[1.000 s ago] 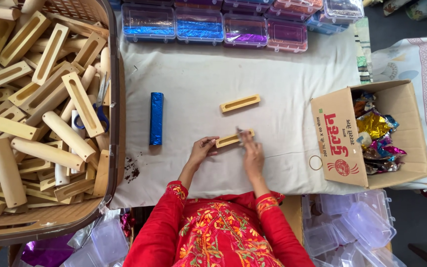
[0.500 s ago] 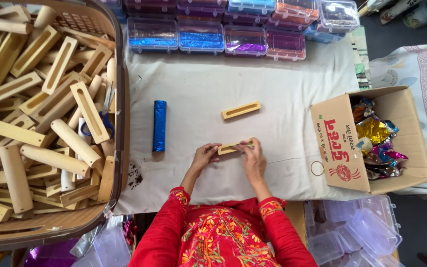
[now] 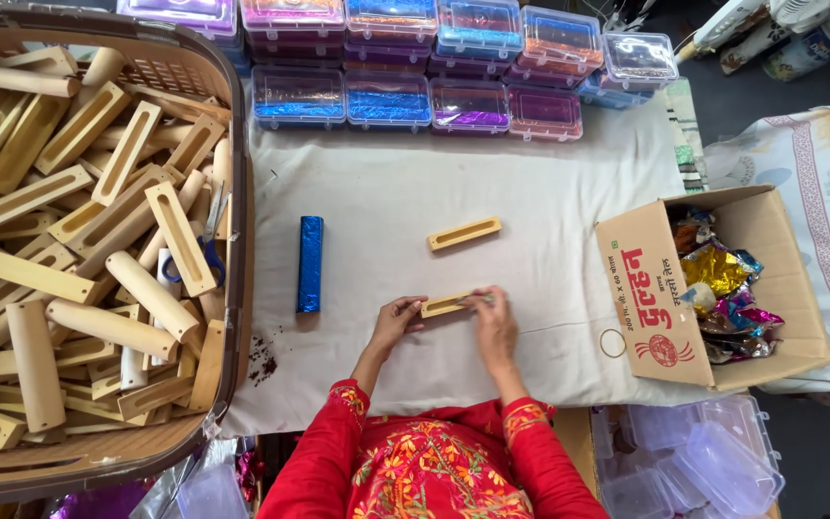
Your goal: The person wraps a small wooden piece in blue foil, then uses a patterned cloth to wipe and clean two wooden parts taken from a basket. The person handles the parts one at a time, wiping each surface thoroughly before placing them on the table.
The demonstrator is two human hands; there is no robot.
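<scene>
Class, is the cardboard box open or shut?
Open: the box has its flaps spread, and shiny wrappers show inside.

a small craft workshop: basket of slotted wooden blocks (image 3: 88,250) left of the hands, foil boxes (image 3: 434,67) beyond them.

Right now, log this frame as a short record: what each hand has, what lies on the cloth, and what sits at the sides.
left hand: left hand grips the left end of a slotted wooden block
right hand: right hand holds the block's right end
cloth: white cloth bears a second wooden block and a blue foil-wrapped bar, both apart from the hands
left side: basket heaped with wooden pieces
right side: open cardboard box holding shiny foil
far edge: clear plastic cases of coloured foil
</scene>
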